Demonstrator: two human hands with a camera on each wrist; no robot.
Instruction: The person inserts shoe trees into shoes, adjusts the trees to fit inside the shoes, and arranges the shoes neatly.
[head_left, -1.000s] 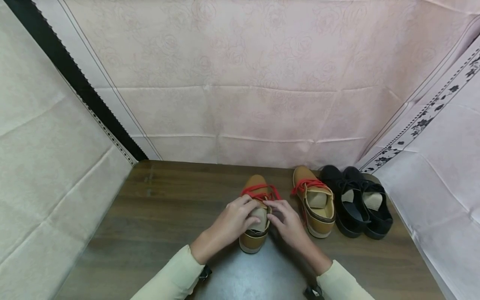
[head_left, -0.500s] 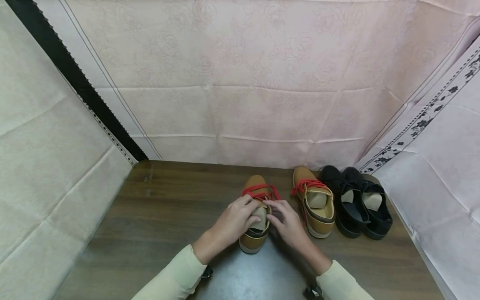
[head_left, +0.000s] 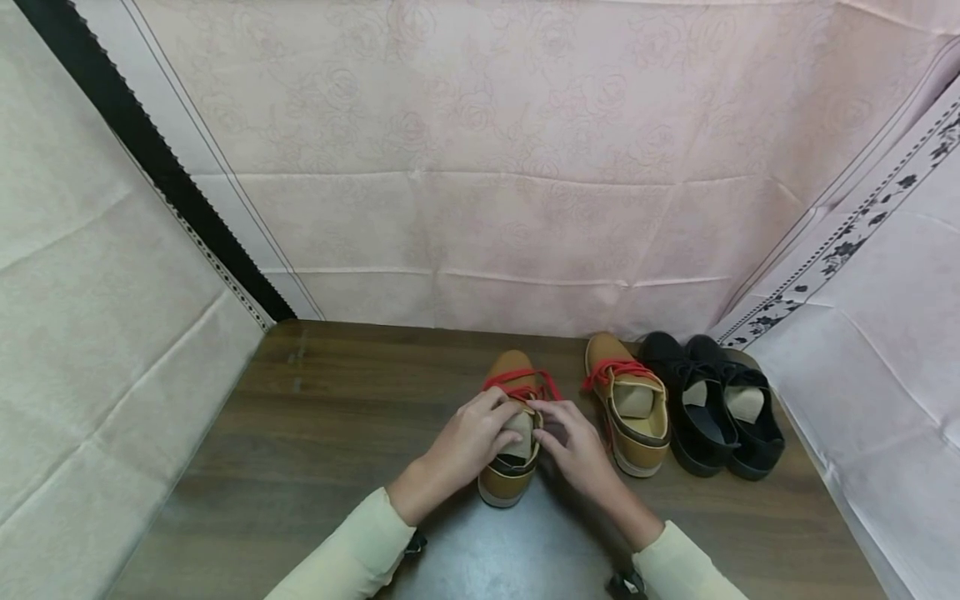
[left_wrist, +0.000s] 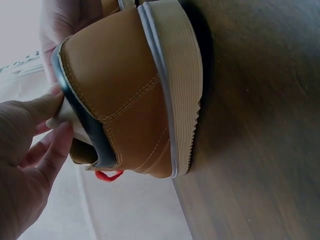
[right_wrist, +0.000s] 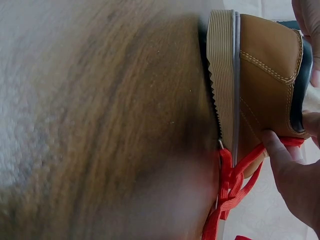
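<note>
A tan lace-up shoe (head_left: 504, 482) with red laces (head_left: 517, 385) stands on the wooden board, toe away from me. My left hand (head_left: 468, 433) reaches over its opening from the left. In the left wrist view, its thumb and fingertips pinch the pale tongue (left_wrist: 75, 127). On the other side, my right hand (head_left: 573, 442) grips the edge of the shoe's opening, thumb at the dark collar (right_wrist: 300, 92) and a finger on the tan side by the lace (right_wrist: 240, 175). The shoe's inside is partly covered by the hands.
To the right stands the matching tan shoe (head_left: 637, 454), also laced in red. Beside it are two black shoes (head_left: 697, 442) (head_left: 757, 454). Pale patterned cloth (head_left: 480, 217) hangs behind the wooden board (head_left: 330, 433) and along both sides.
</note>
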